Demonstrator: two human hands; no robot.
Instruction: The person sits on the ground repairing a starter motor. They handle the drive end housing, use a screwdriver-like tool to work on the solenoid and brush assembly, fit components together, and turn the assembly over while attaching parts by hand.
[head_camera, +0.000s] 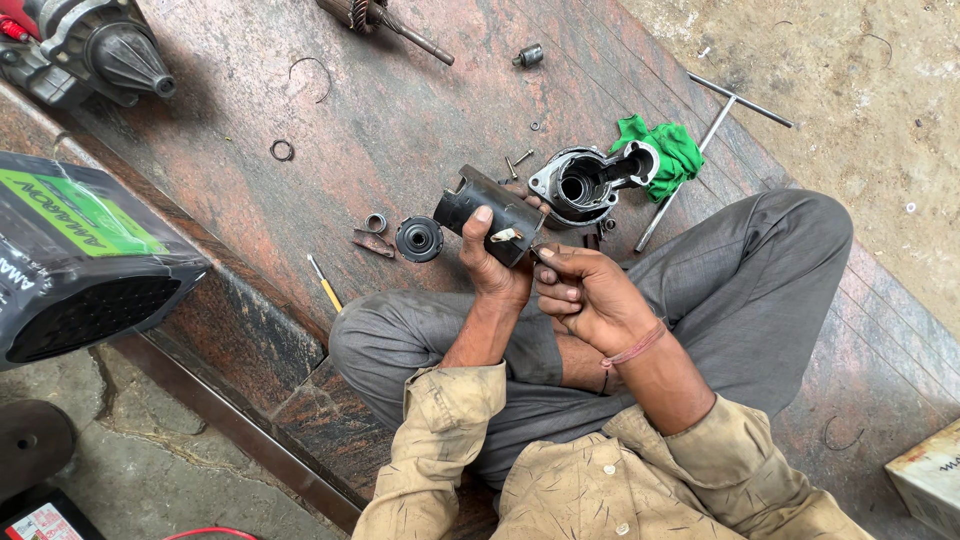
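Left hand (490, 262) clamped around black motor housing (487, 213): rigid steel, weighty, greasy-slick; best gripped around barrel. Right hand (585, 295) curled, pinching small part, unidentifiable.

Auto-electrical repair workshop, floor-level bench setup. Evidence: worn stone slab (300, 130) as work surface, stripped starter parts spread on it – aluminium nose housing (585, 180), armature shaft (385, 20) far side, washers, screws. T-handle wrench (715, 125) and green rag (670, 150) right. Car battery (75, 255) left, complete starter motor (90, 45) far left. Dirty concrete floor around.
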